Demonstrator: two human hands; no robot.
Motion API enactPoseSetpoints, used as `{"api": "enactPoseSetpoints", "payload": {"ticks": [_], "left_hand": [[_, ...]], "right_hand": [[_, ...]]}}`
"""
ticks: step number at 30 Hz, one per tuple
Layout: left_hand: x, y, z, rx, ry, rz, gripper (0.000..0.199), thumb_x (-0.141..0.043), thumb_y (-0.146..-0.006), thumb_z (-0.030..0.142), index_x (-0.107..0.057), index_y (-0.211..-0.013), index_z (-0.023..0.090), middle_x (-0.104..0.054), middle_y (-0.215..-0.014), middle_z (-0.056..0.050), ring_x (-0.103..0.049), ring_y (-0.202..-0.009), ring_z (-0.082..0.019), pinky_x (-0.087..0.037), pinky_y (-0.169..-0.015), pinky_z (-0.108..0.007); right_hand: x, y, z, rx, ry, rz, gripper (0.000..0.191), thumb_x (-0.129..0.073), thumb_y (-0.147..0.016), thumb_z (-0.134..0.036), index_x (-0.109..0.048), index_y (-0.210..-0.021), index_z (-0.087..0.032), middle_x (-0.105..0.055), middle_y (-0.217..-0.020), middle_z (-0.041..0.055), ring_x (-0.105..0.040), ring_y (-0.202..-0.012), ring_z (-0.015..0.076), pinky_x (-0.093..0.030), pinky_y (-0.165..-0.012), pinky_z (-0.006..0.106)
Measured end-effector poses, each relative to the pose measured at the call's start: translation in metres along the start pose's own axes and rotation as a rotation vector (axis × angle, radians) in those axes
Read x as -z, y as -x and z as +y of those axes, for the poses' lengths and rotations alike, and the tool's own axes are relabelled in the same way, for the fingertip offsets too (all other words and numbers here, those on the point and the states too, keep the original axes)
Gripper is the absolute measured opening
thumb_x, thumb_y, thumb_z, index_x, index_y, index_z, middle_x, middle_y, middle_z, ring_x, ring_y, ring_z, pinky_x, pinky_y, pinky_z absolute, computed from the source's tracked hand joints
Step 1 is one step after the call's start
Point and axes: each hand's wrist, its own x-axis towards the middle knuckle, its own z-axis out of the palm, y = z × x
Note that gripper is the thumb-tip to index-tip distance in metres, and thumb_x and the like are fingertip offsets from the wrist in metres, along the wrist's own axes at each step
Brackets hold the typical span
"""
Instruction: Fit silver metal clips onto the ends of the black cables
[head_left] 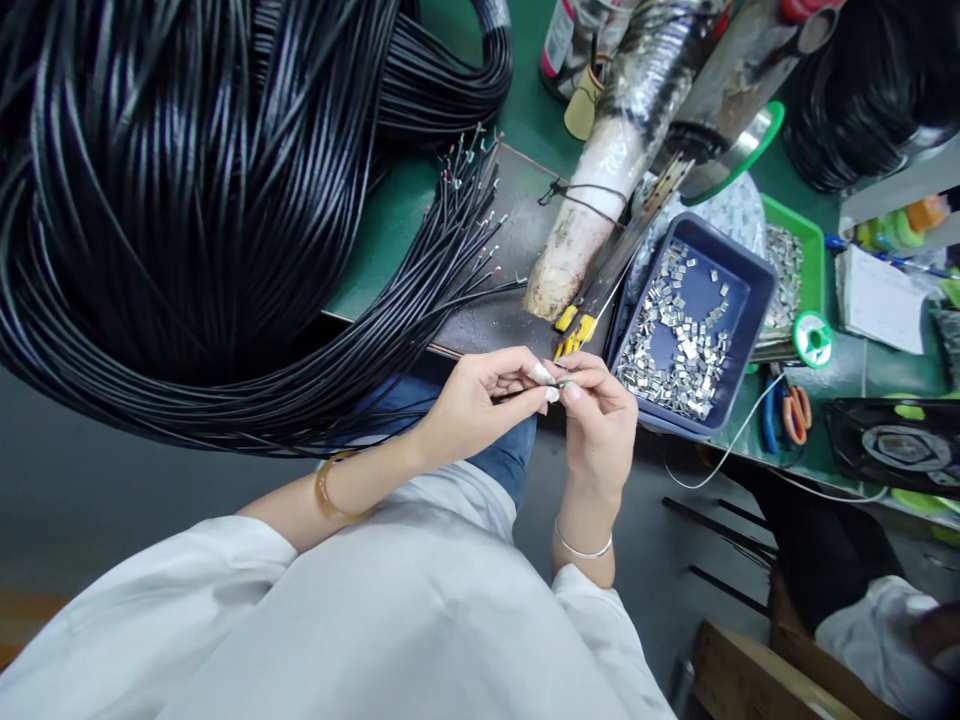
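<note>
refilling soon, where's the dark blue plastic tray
In the head view, the dark blue plastic tray sits right of the right hand, left of the bright green plastic tray.

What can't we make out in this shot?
- Head view: full shape of the small piece, hidden by the left hand and right hand.
- Head view: full extent of the black cable bundle, cut off by the left and top edges.
- Head view: count of metal clips, small and overlapping.
- Head view: any writing on the paper, too small and blurred.
</note>
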Motion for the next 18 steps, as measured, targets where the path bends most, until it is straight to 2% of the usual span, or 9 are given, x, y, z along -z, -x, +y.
{"api": "enactPoseSetpoints", "payload": {"ticks": [3, 6, 8, 13, 16, 18], "left_hand": [[0.000, 0.000, 0.001, 0.073, 0.034, -0.052, 0.023, -0.075, -0.081, 0.030, -0.058, -0.079, 0.015, -0.065, -0.065, 0.001, -0.054, -0.048, -0.005, -0.043, -0.047, -0.016], [0.000, -0.001, 0.003, 0.179, 0.114, -0.033, 0.027, -0.075, -0.081, 0.033, -0.055, -0.081, 0.016, -0.063, -0.059, 0.003, -0.043, -0.038, -0.003, -0.030, -0.038, -0.016], [0.001, -0.003, 0.005, 0.197, 0.140, -0.018, 0.026, -0.076, -0.080, 0.033, -0.058, -0.081, 0.015, -0.063, -0.058, 0.003, -0.040, -0.039, -0.003, -0.028, -0.038, -0.017], [0.002, -0.009, 0.004, 0.155, 0.146, 0.055, 0.017, -0.078, -0.076, 0.025, -0.067, -0.078, 0.013, -0.056, -0.055, 0.005, -0.042, -0.047, -0.003, -0.030, -0.045, -0.017], [0.002, -0.013, 0.002, 0.138, 0.116, 0.098, 0.014, -0.079, -0.071, 0.022, -0.069, -0.074, 0.013, -0.058, -0.060, 0.004, -0.045, -0.054, -0.005, -0.035, -0.051, -0.018], [0.003, -0.014, 0.003, 0.132, 0.088, 0.108, 0.012, -0.078, -0.071, 0.020, -0.069, -0.073, 0.013, -0.057, -0.059, 0.004, -0.046, -0.054, -0.005, -0.035, -0.052, -0.019]], "right_hand": [[0.000, 0.002, -0.005, 0.055, 0.084, -0.003, 0.009, -0.069, -0.084, -0.028, -0.069, -0.080, -0.021, -0.070, -0.098, 0.0037, -0.073, -0.087, 0.0162, -0.063, -0.082, 0.035], [-0.005, 0.006, -0.010, 0.205, 0.304, 0.114, 0.002, -0.068, -0.086, -0.022, -0.070, -0.086, -0.022, -0.070, -0.102, 0.0034, -0.072, -0.094, 0.0168, -0.062, -0.086, 0.037], [-0.008, 0.008, -0.012, 0.276, 0.379, 0.166, 0.006, -0.067, -0.087, -0.020, -0.070, -0.090, -0.023, -0.070, -0.102, 0.0033, -0.071, -0.096, 0.0171, -0.063, -0.086, 0.038], [-0.008, 0.007, -0.013, 0.444, 0.377, 0.299, 0.020, -0.053, -0.094, -0.016, -0.067, -0.105, -0.027, -0.072, -0.101, 0.0033, -0.073, -0.094, 0.0187, -0.064, -0.079, 0.041], [-0.007, 0.008, -0.012, 0.597, 0.480, 0.264, 0.023, -0.057, -0.091, -0.014, -0.065, -0.108, -0.028, -0.074, -0.101, 0.0020, -0.074, -0.091, 0.0184, -0.064, -0.073, 0.036], [-0.008, 0.007, -0.011, 0.642, 0.539, 0.234, 0.023, -0.063, -0.087, -0.012, -0.065, -0.104, -0.028, -0.075, -0.098, 0.0010, -0.073, -0.088, 0.0171, -0.063, -0.073, 0.033]]}}
